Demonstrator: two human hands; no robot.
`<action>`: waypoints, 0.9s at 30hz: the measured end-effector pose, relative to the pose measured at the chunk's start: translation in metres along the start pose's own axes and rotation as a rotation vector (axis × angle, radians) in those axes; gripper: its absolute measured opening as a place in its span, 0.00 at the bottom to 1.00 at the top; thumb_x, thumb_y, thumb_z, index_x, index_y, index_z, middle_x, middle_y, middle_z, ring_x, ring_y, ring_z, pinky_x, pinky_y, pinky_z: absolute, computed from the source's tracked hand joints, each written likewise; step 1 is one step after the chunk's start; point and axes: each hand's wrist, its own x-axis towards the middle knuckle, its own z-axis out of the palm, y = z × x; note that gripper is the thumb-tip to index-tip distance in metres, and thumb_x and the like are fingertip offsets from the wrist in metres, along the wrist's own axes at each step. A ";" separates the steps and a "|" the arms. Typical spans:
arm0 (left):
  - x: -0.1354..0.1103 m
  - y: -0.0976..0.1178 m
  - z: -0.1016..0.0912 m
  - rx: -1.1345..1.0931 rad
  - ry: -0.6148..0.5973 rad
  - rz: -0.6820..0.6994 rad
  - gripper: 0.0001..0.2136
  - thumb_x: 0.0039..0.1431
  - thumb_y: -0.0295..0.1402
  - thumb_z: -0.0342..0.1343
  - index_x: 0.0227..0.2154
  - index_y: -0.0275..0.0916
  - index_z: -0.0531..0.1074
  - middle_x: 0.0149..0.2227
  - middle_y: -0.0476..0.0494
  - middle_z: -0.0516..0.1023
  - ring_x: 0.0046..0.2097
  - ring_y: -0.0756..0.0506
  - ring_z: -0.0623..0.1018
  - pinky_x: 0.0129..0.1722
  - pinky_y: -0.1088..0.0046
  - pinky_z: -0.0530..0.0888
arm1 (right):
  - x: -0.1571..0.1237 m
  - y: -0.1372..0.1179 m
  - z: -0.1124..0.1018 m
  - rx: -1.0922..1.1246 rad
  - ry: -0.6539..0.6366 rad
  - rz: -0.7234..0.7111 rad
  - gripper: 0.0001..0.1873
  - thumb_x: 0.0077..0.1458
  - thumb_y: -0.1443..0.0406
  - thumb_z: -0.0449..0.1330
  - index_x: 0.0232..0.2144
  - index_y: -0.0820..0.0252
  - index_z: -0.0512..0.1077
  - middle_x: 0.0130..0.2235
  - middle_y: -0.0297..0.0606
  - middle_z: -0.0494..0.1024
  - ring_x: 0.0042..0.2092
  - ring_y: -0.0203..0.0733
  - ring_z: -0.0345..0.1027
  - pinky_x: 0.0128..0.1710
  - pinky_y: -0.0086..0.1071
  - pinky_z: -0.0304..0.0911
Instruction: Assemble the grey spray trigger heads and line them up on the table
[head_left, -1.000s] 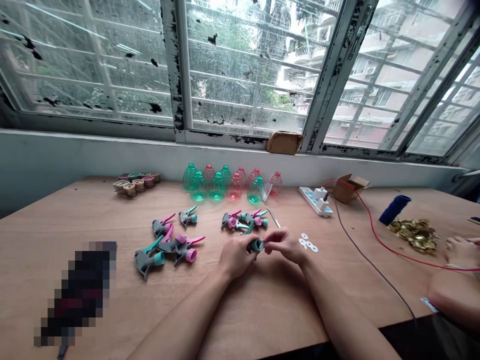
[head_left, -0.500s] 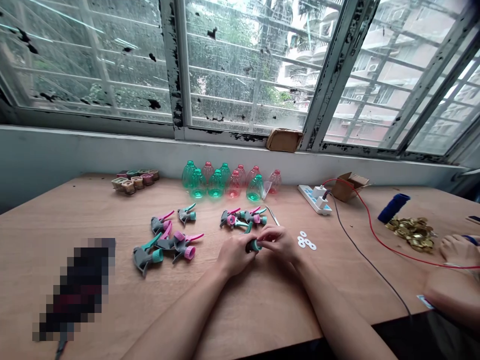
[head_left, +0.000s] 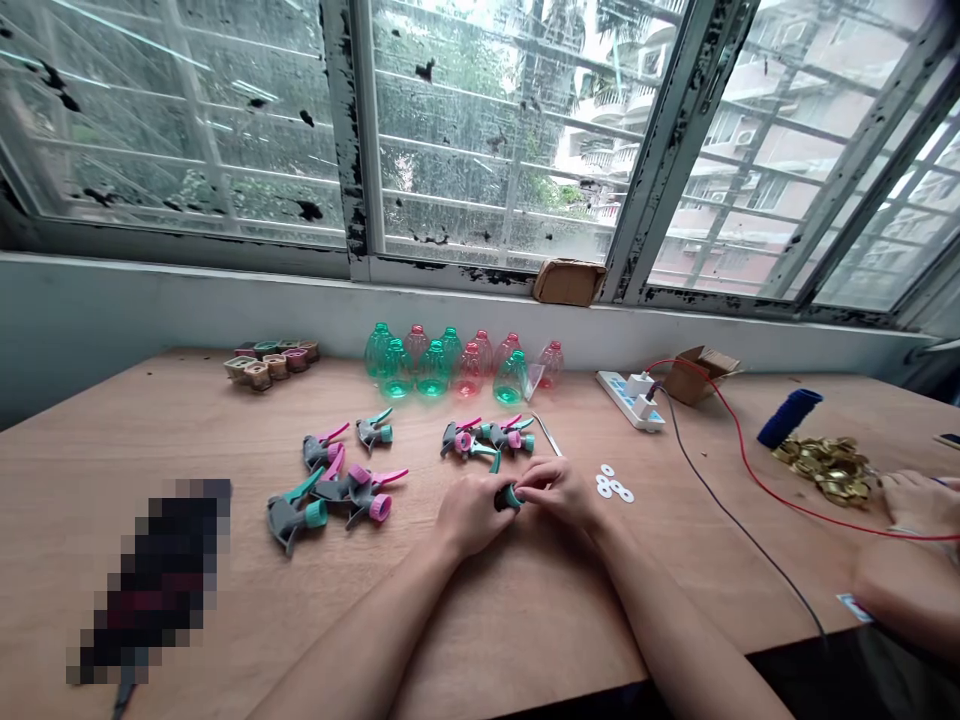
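My left hand [head_left: 469,516] is wrapped round a grey spray trigger head [head_left: 511,496] with a teal collar and teal lever. Its collar faces right, toward my right hand [head_left: 559,490], whose fingers are pinched together against the collar's opening. Whatever those fingertips hold is too small to make out. Several flat white washers [head_left: 614,485] lie to the right of my right hand. Just beyond both hands is a cluster of grey, pink and teal spray trigger heads [head_left: 480,437]. Another group of trigger heads [head_left: 346,490] lies to the left.
Green and pink clear bottles [head_left: 433,370] stand along the wall. A thin metal tool [head_left: 547,435] lies behind my right hand. Farther right are a power strip [head_left: 630,400] with cables, a blue roll [head_left: 790,418], gold-coloured pieces [head_left: 825,468] and another person's arm [head_left: 904,580].
My hands stay in nearly the same place round the trigger head, with only slight finger movement at the collar. The other person's hand at the right has shifted slightly.
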 end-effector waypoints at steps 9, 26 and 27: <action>-0.001 0.000 0.000 -0.009 -0.013 0.010 0.14 0.51 0.32 0.55 0.41 0.48 0.76 0.34 0.48 0.80 0.34 0.46 0.76 0.31 0.75 0.66 | -0.001 0.002 0.002 -0.010 -0.014 -0.005 0.09 0.49 0.58 0.65 0.28 0.58 0.80 0.27 0.38 0.75 0.27 0.36 0.66 0.24 0.28 0.59; 0.000 0.005 -0.002 0.068 -0.047 0.018 0.16 0.51 0.30 0.54 0.43 0.49 0.75 0.37 0.49 0.80 0.38 0.45 0.77 0.33 0.75 0.66 | -0.002 0.003 0.002 -0.085 -0.009 0.048 0.10 0.48 0.60 0.64 0.23 0.62 0.79 0.21 0.37 0.76 0.23 0.33 0.63 0.21 0.25 0.54; 0.000 0.005 -0.002 0.075 -0.049 0.019 0.16 0.51 0.30 0.54 0.43 0.49 0.75 0.38 0.49 0.80 0.38 0.45 0.77 0.33 0.75 0.66 | -0.002 0.003 0.002 -0.082 -0.011 0.058 0.10 0.48 0.61 0.64 0.23 0.62 0.79 0.22 0.38 0.76 0.23 0.33 0.63 0.21 0.25 0.55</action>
